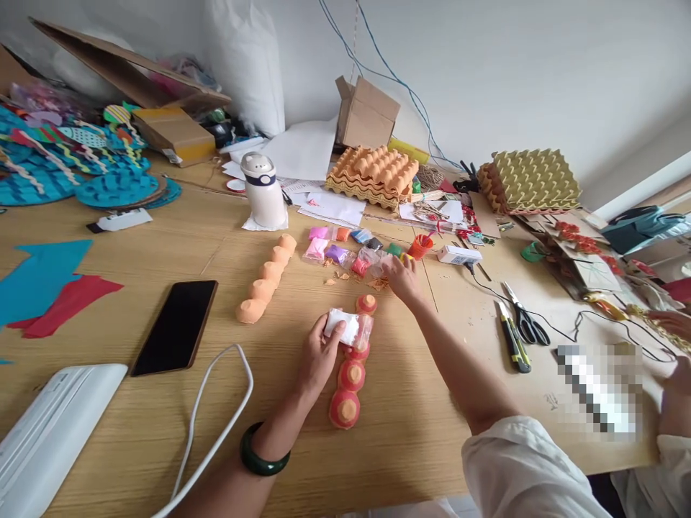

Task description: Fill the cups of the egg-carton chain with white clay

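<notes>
My left hand (316,352) is closed on a clear plastic packet of white modelling clay (345,327), thumb on top. Beneath it lies a painted egg-carton strip (345,408), its cups red with pale orange tips; the packet covers part of it. My right hand (400,279) reaches among several small packets of coloured clay, such as a purple packet (337,254) and a pink packet (316,248). It is nearest to yellow and green pieces, and its fingertips are partly hidden. To the left lies a plain orange egg-carton strip (268,279).
An orange cup (421,247) stands beyond my right hand. Scissors (525,316) and a utility knife (512,337) lie to the right. A phone (175,327) and a white cable (216,424) are on the left. Egg trays (372,176) are stacked behind. Another person's hand (677,388) shows at far right.
</notes>
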Demonstrator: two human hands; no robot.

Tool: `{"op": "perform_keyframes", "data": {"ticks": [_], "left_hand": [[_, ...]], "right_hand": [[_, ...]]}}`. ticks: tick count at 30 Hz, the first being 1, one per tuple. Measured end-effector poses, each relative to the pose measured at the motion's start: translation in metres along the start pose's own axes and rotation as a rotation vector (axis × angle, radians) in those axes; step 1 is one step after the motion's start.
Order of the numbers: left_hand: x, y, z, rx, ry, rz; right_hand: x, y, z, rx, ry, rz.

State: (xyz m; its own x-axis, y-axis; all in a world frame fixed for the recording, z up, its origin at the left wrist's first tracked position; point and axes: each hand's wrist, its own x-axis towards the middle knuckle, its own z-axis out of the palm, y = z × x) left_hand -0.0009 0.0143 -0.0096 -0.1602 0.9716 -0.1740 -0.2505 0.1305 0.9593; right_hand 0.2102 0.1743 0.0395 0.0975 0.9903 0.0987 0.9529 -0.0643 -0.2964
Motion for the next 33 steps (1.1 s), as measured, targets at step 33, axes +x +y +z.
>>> {"op": "perform_keyframes", "data": {"ticks": [33], "left_hand": [[-0.030,0.032,-0.002,0.488,0.036,0.607]], "right_hand": [[-0.173,-0.033,-0.017,1.400,-0.117,-0.049]]}}
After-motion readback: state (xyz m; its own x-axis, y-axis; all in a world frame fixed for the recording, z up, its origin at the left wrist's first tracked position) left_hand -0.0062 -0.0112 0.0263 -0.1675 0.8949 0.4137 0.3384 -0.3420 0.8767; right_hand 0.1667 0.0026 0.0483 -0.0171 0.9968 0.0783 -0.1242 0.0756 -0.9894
